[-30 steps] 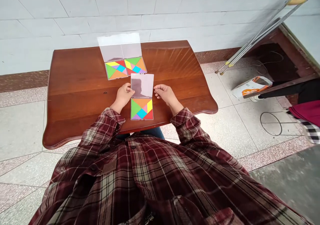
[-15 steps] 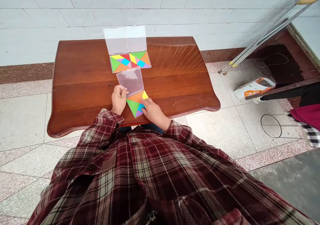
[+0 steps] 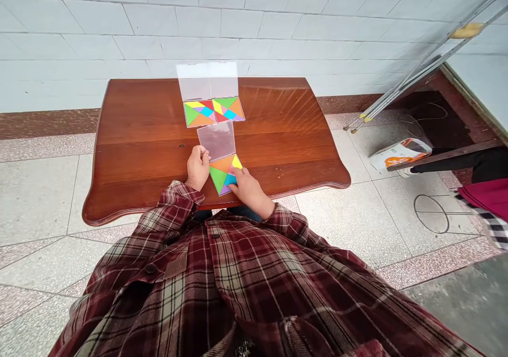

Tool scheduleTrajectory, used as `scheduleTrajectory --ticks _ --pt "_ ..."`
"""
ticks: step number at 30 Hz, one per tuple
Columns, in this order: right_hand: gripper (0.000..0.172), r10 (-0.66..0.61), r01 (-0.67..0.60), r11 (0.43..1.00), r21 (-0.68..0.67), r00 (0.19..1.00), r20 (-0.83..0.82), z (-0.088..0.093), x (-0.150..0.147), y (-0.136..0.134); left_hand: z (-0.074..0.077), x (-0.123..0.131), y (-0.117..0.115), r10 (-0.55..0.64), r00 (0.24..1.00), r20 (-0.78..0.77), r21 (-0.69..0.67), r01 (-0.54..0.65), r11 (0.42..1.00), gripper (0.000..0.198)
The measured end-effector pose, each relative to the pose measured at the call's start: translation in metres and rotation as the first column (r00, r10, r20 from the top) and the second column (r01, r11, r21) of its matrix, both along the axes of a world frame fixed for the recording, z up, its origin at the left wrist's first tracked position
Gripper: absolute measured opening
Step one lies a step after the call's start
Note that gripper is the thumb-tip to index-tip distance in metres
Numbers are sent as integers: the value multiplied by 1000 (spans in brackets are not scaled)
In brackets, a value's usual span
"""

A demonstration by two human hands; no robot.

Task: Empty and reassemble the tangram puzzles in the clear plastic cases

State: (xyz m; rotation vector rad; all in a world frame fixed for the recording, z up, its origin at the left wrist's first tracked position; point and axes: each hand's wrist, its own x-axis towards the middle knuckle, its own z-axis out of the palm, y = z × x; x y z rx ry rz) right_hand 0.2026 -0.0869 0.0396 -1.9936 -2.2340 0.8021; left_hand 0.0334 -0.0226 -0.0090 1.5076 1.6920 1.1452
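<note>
A small open tangram case (image 3: 219,179) lies near the front edge of the table, its clear lid (image 3: 217,140) folded back. Green, orange, yellow, blue, pink and purple pieces show in its tray. My left hand (image 3: 198,167) is closed in a pinch beside the lid's lower left corner; what its fingertips hold is too small to make out. My right hand (image 3: 252,192) reaches over the tray's right side, thumb and fingers closed on a tangram piece among the blue and pink ones. That hand hides part of the tray.
Two more open tangram cases, a left one (image 3: 199,113) and a right one (image 3: 229,109), lie side by side behind, their lids leaning back. They rest on the brown wooden table (image 3: 143,150) against a tiled wall. Crutches (image 3: 391,100), a carton (image 3: 400,153) and a person's leg are at right.
The camera view has shifted, so the table sits lower in the picture. My right hand's fingers have moved slightly over the pieces; my left hand stays pinched by the lid.
</note>
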Motion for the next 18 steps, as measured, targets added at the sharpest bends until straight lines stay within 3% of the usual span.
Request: scheduleTrajectory --ticks 6,11,15,18 --pt "26 -20 19 1000 -8 993 -117 -8 6 11 -4 -1 1 -11 1000 11 -5 12 1000 6" --pt "14 -40 51 999 19 925 -379 -19 10 13 -4 -2 3 -10 1000 0 -2 10 1000 5" --pt "10 -158 200 980 6 792 -589 -22 30 23 -1 -2 3 -15 1000 -12 -10 15 1000 4" --pt "6 -282 355 935 -1 741 -610 -26 56 36 2 -2 3 -13 1000 -15 -14 12 1000 4"
